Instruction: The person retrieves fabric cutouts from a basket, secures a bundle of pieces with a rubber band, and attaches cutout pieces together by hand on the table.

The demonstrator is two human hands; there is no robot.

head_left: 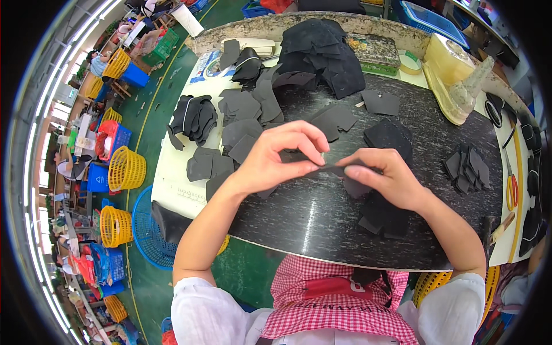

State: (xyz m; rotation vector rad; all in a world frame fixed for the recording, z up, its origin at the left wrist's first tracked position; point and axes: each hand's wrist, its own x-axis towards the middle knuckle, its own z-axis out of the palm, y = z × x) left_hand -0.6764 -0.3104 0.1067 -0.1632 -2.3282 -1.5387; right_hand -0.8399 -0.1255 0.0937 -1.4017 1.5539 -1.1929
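Note:
Over the dark tabletop, both hands meet at a thin black cut piece [336, 167], its material too unclear to name. My left hand [282, 154] pinches its left end between thumb and forefinger. My right hand [392, 177] grips its other end, thumb on top and fingers curled around it. A tiny pale bit shows near the left fingertips, too small to name. Beneath and beside the right hand lie stacked black pieces [382, 215] and another pile [388, 137]. Nearest the left hand, loose dark pieces [240, 133] spread across the table.
A tall heap of black pieces [322, 49] stands at the back. A tape roll [410, 62] and a yellowish foot-shaped form [445, 86] sit back right. Orange-handled scissors [512, 192] and a brush [503, 227] lie at the right edge. A blue basket [150, 236] stands left on the floor.

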